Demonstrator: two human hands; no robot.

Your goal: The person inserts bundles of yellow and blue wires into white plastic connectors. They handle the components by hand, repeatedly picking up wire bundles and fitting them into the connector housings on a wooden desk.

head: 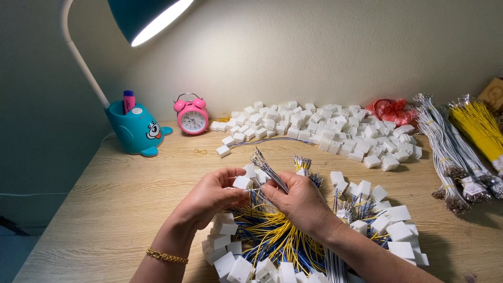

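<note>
We judge the step as wire insertion: our left hand (pixel 212 194) pinches a small white plastic connector housing (pixel 242 182), our right hand (pixel 299 202) clamps a grey wire bundle (pixel 268 169), both above the yellow-and-blue wired heap (pixel 272 236). Next needs precise terminal alignment.

A pale wood-grain tabletop (pixel 120 204) carries everything. At ten o'clock stands a teal whale-shaped lamp base (pixel 137 131) with a white stem, and just beside it, toward eleven o'clock, a pink twin-bell alarm clock (pixel 192 116). From twelve to two o'clock spreads a big heap of white plastic connector housings (pixel 319 131), with a crumpled red plastic bag (pixel 392 110) behind it. At three o'clock lie bundles of white wires (pixel 445 152) and a bundle of yellow wires (pixel 479 128). At six o'clock sits a pile of white housings wired with yellow and blue leads (pixel 272 238).
</note>
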